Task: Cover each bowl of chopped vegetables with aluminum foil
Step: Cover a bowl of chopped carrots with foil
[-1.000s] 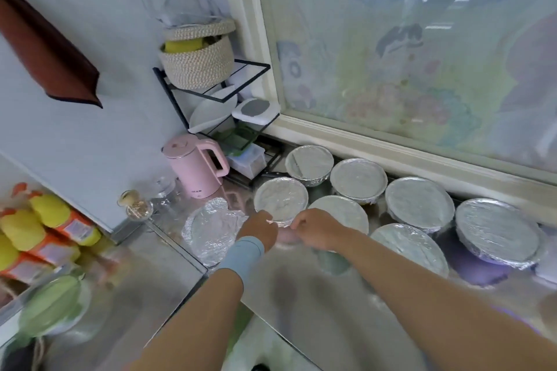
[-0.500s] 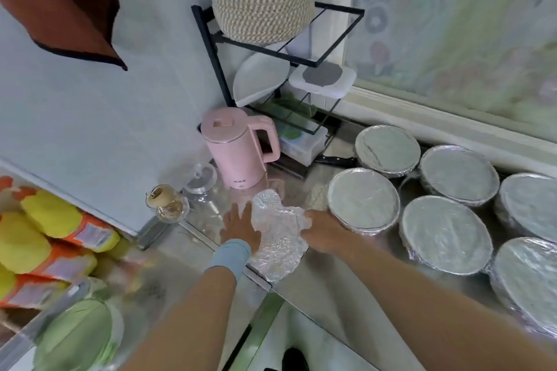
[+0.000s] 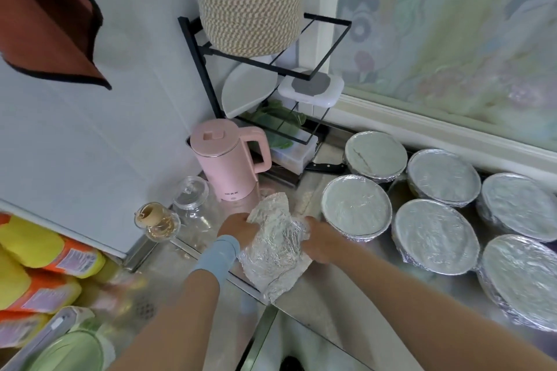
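Crumpled aluminum foil sheet, all wrinkly and shiny, sits over the front edge of the steel countertop near its left end. The left hand, with a light blue wristband, has its fingers curled onto the sheet's left side. The right hand grips the right side, fingertips buried in the folds.

Just right of it is the nearest foil-covered bowl, round, with the foil pulled flat and tucked under the rim. Five more covered bowls crowd toward the window.

Behind the foil stands a pink electric kettle, with a clear glass jar and a small corked bottle to its left. The back corner has a black wire rack holding a woven rope basket.
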Motion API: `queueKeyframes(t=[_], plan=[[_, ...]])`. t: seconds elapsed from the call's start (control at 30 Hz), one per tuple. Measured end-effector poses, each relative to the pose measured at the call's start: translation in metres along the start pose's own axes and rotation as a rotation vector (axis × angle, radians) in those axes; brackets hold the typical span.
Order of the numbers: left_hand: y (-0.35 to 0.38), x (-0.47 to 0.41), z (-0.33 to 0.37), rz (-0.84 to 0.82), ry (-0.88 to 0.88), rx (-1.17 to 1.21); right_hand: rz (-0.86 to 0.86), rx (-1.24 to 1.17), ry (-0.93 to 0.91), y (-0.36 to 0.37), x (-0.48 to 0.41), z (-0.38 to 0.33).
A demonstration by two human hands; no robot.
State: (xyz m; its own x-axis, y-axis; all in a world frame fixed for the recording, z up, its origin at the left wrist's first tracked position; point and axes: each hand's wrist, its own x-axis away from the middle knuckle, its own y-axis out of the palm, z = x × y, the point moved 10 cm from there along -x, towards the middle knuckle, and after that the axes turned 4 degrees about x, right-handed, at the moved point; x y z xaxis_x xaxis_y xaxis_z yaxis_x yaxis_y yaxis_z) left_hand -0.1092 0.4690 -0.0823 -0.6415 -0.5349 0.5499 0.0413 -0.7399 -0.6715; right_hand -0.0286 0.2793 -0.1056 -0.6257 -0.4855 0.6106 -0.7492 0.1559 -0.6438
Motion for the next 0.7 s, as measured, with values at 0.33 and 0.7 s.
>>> queueKeyframes(t=[0.33, 0.7], plan=[[0.001, 0.078, 0.090, -0.148, 0.071, 0.219, 0.079, -0.121, -0.099, -0.104, 0.076, 0.032], [0.117, 0.169, 0.184, -0.097, 0.126, 0.271, 0.199, -0.239, -0.127, -0.193, 0.172, 0.187]])
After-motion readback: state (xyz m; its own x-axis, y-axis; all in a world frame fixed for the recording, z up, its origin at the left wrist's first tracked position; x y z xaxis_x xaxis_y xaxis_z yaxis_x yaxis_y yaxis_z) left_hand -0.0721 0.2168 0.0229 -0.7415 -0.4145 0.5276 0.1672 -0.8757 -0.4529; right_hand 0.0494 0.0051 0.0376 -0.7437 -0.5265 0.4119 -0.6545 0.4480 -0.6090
